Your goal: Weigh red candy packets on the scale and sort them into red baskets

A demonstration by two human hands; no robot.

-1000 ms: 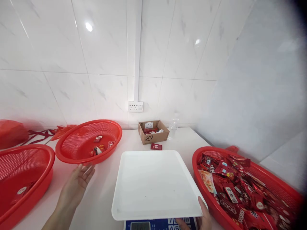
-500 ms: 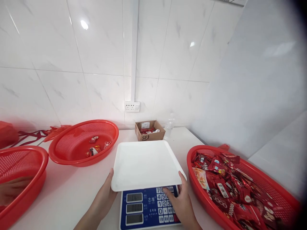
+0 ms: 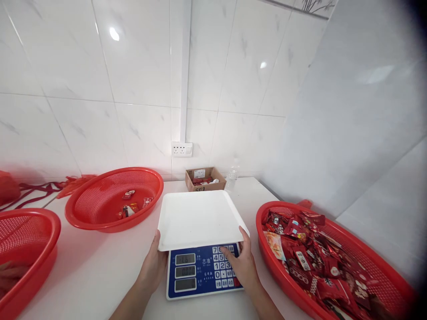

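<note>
- Scale (image 3: 205, 286), blue-fronted, 1 unit: on the worktop (image 3: 100, 266), between the baskets; 3 displays at left, keypad (image 3: 224, 266) at right. Whole front panel now in view, where the lower picture edge cut it off 1 second ago.
- White tray (image 3: 200, 218), 1 piece: atop the scale, its far edge now overlapping the view of the cardboard box (image 3: 208, 188); a strip of worktop now shows between it and the right basket (image 3: 261, 231).
- Left hand (image 3: 151, 271): previously open and apart, now at the tray's near left corner; grip closed on the scale's side, thumb upright at the edge, fingers mostly hidden.
- Right hand (image 3: 245, 266): grip on the near right corner, 1 finger at the tray's edge, thumb over the keypad; whether a key is pressed, cannot tell.
- Meaning, as judged: 2 hands, 1 on each side, suggest the scale itself is being shifted or steadied.
- Another person's hand (image 3: 11, 272), blurred: now inside the near left basket (image 3: 50, 222); its grip cannot be told.
- Red packets (image 3: 333, 289): heaped in the right basket; a few in the far left basket (image 3: 161, 186).
</note>
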